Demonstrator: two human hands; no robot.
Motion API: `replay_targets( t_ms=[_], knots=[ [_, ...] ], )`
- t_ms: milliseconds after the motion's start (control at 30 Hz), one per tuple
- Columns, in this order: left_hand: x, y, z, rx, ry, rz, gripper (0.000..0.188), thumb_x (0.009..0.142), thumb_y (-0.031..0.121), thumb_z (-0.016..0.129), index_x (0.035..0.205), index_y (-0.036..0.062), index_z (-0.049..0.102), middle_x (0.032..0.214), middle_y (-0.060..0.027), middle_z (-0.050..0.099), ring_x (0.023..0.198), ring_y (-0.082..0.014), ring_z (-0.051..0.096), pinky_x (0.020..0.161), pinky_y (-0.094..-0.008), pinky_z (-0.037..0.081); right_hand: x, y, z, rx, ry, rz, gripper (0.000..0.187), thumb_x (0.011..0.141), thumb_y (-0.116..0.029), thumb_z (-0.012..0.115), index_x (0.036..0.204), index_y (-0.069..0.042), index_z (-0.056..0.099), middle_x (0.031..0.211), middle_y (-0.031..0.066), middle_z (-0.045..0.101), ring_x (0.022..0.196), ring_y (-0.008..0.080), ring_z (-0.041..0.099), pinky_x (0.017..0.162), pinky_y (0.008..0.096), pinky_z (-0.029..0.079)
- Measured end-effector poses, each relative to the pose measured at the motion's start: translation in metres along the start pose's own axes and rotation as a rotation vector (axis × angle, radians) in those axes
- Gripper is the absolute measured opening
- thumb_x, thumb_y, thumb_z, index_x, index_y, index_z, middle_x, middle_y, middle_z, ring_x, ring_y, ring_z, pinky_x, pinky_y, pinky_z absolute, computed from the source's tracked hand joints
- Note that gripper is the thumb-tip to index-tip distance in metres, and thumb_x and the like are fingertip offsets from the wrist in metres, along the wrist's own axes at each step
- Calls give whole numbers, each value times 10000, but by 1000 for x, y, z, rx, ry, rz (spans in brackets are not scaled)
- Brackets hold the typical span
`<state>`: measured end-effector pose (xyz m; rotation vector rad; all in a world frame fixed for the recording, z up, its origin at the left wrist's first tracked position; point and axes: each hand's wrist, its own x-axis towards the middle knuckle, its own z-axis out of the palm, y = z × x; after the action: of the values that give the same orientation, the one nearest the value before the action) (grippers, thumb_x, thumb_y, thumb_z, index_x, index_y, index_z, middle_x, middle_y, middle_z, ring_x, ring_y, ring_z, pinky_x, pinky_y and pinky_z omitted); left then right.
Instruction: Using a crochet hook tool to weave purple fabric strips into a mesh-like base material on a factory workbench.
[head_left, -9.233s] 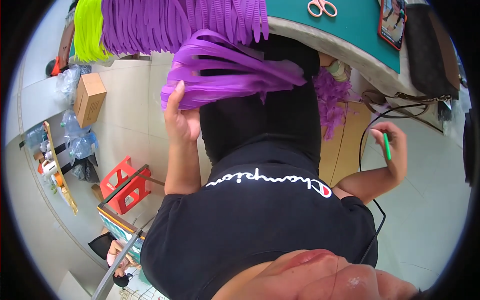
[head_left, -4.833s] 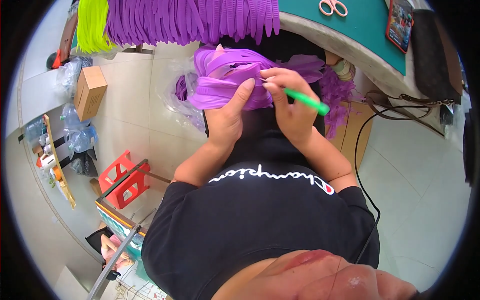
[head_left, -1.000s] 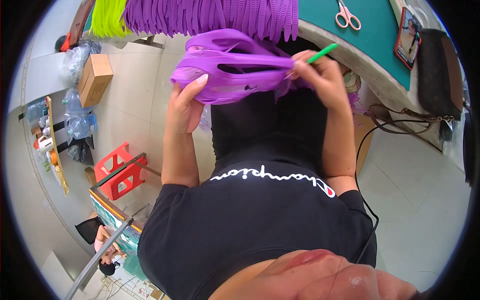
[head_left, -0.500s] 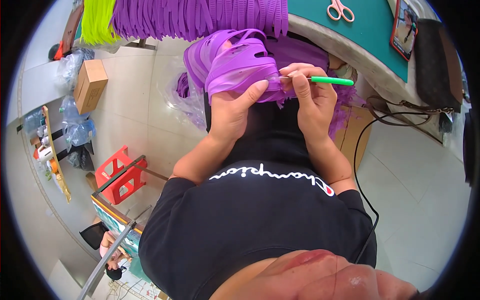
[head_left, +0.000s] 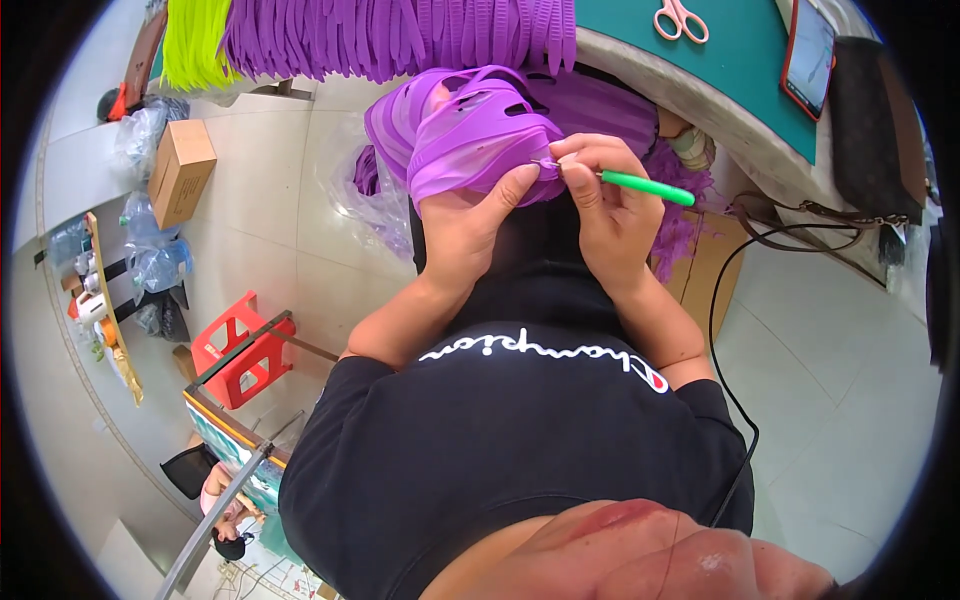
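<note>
A bundle of soft purple rubbery straps with slits [head_left: 470, 140] lies over my lap. My left hand [head_left: 462, 228] is closed on its near side, thumb along the edge. My right hand [head_left: 612, 205] grips a thin metal-tipped tool with a green handle [head_left: 652, 188]. The tool's shaft points left, and its tip is at the right edge of the purple piece, by my left thumb. Some thin purple material sits around the tip; whether the tip is hooked or pointed is too small to tell.
Purple strips [head_left: 400, 35] and lime strips [head_left: 195, 45] hang over the table edge ahead. On the green mat [head_left: 745, 75] lie pink scissors [head_left: 682, 20] and a phone [head_left: 808, 60], beside a dark bag [head_left: 870, 130]. A red stool [head_left: 245, 350] stands left; a person [head_left: 225, 505] sits farther back.
My right hand has shifted slightly left and down, tilting the green handle downward at its right end. The tool's tip has moved left, nearer my left thumb. The phone's screen picture differs.
</note>
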<state>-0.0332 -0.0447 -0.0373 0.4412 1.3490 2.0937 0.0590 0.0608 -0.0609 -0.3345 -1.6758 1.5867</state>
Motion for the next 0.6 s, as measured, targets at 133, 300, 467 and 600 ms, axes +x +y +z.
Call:
replay_targets(
  t_ms=[133, 300, 467, 600],
  knots=[
    [-1, -3, -2, 84, -14, 33, 876, 809, -74, 664, 1476, 42, 108, 1229, -73, 485, 1083, -156, 530, 936, -297, 447, 6, -1, 0, -453, -67, -366, 101, 878, -55, 633, 933, 13, 583, 947, 137, 641, 825, 175, 621, 706, 283, 504],
    [5, -7, -9, 199, 34, 120, 899, 781, -67, 694, 1468, 28, 121, 1264, -69, 461, 1161, -158, 470, 993, -321, 396, 12, 7, -14, -327, 143, -408, 63, 909, -32, 572, 951, 5, 543, 912, 187, 661, 809, 241, 659, 720, 322, 538],
    [13, 10, -21, -53, 98, 48, 760, 784, -74, 683, 1408, 20, 258, 1261, -93, 489, 1130, -185, 512, 991, -324, 401, 22, 3, -138, -680, 811, -266, 105, 918, -57, 569, 897, 45, 559, 856, 190, 658, 750, 223, 668, 692, 331, 579],
    [23, 11, -39, -84, 207, 8, 479, 800, -72, 662, 1235, 10, 482, 1148, -98, 584, 1075, -206, 566, 943, -331, 452, -12, -12, -285, -1097, 1122, -306, 200, 927, -82, 553, 841, 96, 585, 775, 188, 665, 673, 235, 680, 665, 328, 596]
  ],
)
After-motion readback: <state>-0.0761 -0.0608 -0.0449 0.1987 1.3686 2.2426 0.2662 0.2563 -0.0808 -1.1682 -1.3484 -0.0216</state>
